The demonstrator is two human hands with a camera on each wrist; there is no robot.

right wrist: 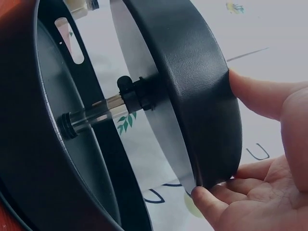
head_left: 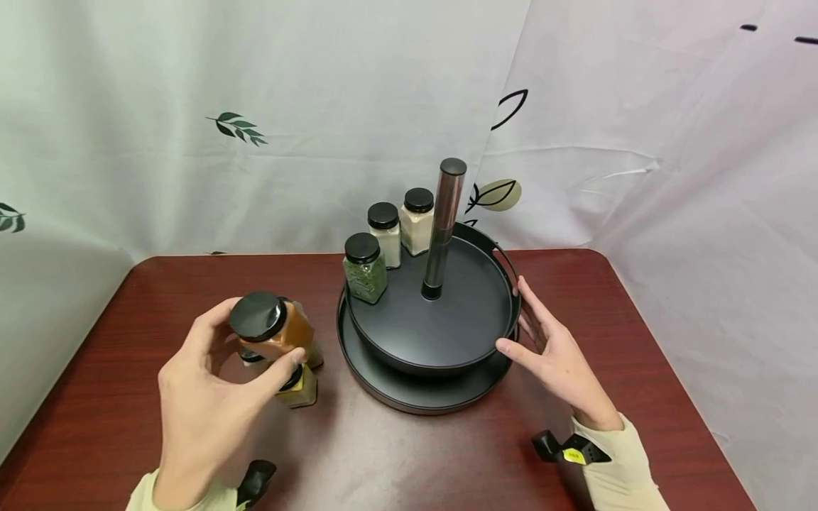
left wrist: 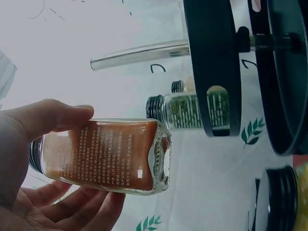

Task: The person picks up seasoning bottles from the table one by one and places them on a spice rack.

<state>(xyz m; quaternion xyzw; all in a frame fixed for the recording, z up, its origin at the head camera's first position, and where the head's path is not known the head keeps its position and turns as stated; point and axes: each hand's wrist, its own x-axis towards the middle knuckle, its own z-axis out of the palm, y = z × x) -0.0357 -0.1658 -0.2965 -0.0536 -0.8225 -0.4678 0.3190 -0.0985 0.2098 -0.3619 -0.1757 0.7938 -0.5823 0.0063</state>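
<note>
orange-brown jar (head_left: 295,331) is tilting in the left hand (head_left: 201,401), fingers pinching it over other jars (head_left: 302,392) on the bench (head_left: 409,468), left of the trays. right hand (head_left: 559,362) is resting fingers wide against the upper tray (head_left: 466,330). three jars (head_left: 366,278) are standing up there, so loading is looking partway, held and bench jars remaining.

Cream sleeves (head_left: 623,472) carry black wrist cameras (head_left: 545,446), the right showing a yellow label (head_left: 573,456).

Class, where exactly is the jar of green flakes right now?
In the head view, the jar of green flakes stands at the left edge of the upper tray, left of the metal pole and beside a pale-filled jar.
</note>
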